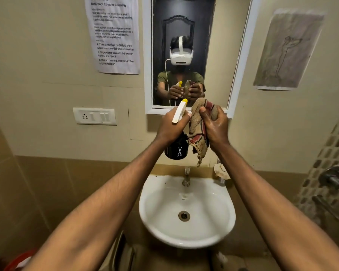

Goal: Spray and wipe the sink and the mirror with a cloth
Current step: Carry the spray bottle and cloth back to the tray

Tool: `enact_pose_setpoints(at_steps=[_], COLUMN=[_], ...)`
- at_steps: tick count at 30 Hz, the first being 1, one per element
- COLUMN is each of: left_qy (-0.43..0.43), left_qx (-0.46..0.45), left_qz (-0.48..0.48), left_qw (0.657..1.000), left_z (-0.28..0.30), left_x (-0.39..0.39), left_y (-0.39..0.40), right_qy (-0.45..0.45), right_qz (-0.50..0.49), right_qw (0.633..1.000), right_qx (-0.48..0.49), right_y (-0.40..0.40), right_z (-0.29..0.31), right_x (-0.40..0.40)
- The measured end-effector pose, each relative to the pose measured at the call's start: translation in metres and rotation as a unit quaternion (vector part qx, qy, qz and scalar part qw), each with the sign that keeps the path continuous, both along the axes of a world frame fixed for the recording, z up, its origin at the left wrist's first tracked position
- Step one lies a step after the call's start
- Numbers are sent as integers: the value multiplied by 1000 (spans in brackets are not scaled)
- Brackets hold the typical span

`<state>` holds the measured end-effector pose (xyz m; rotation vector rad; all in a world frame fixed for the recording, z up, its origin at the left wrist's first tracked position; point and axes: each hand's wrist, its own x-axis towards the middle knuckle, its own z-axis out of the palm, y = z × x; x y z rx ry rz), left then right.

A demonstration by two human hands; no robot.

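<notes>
At the centre of the frame, above the white round ceramic sink (pixel 187 237), a black spray bottle with a white-and-yellow trigger head (pixel 177 148) is gripped by the left hand (pixel 169 127), its long axis near upright, nozzle toward the white-framed wall mirror (pixel 241 55). Just beside it, a crumpled beige-and-red striped cloth (pixel 197 132) is clutched in the curled fingers (pixel 204 112) of the right hand (pixel 216 126), hanging downward.

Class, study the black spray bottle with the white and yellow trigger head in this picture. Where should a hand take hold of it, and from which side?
Grip the black spray bottle with the white and yellow trigger head at its narrow neck just under the head, coming from behind, opposite the yellow nozzle aimed at the white-framed mirror. The left hand holds it there, probably so a finger can reach the trigger.
</notes>
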<state>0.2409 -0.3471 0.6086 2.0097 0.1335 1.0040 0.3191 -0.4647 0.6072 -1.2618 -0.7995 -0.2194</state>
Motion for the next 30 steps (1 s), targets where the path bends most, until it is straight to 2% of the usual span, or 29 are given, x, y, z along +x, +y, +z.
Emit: enact_pose_setpoints(at_steps=[13,17,22,30], left_qy=[-13,-18,-21,-1], left_qx=[7,8,-38,-82], left_qz=[41,80,131,167], left_qw=[999,997,990,983], left_z=[-6,-16,-33,-66], left_x=[-37,-64,-114,-169], left_y=[20,51,104,193], right_qy=[27,28,39,51], right_qz=[60,112,180,214], right_qw=[998,993,983,975], right_qx=[-3,-7,-15,-45], right_y=[23,63,124,219], right_z=[-16,-26,-43,-73], right_x=[-13,-31,-68,-108])
